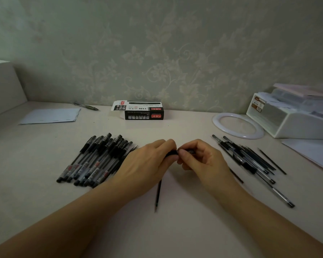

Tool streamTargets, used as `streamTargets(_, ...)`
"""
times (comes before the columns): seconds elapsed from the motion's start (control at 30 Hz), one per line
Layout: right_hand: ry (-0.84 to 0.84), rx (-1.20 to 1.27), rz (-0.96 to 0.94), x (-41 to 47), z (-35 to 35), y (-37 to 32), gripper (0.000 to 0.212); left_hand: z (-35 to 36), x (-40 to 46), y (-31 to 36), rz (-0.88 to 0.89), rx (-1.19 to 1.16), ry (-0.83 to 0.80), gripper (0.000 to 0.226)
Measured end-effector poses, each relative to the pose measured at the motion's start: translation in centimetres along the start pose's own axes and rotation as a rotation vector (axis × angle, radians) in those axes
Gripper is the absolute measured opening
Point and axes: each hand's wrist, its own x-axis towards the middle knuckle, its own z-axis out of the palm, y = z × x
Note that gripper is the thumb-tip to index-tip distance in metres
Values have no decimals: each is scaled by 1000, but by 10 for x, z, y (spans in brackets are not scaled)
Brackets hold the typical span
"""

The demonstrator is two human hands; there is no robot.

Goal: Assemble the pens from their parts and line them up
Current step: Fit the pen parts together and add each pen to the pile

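My left hand [147,162] and my right hand [199,159] meet at the table's middle, both curled round one black pen part [172,153] held between their fingertips. A thin black refill [158,196] sticks out below my left hand toward me; whether the hand holds it I cannot tell. Left of my hands lies a row of several assembled black pens [97,159], side by side and slanted. To the right lies a loose heap of pen barrels and refills [250,161]. One more refill [236,175] lies just beside my right wrist.
A black-and-white pen box [140,112] stands open at the back by the wall. A sheet of paper [50,116] and a lone pen [86,106] lie at the back left. At the right are a white ring [238,125], a white organiser [295,118] and papers [313,153].
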Motion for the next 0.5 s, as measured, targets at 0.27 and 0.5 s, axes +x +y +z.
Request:
streamTargets(0.27,-48,95,19,3,1,-1,4,-5,-1,0,10,159,15,18)
streamTargets(0.5,11,115,2,2,1,-2,3,-3,-1,-5,-54,192,64,38)
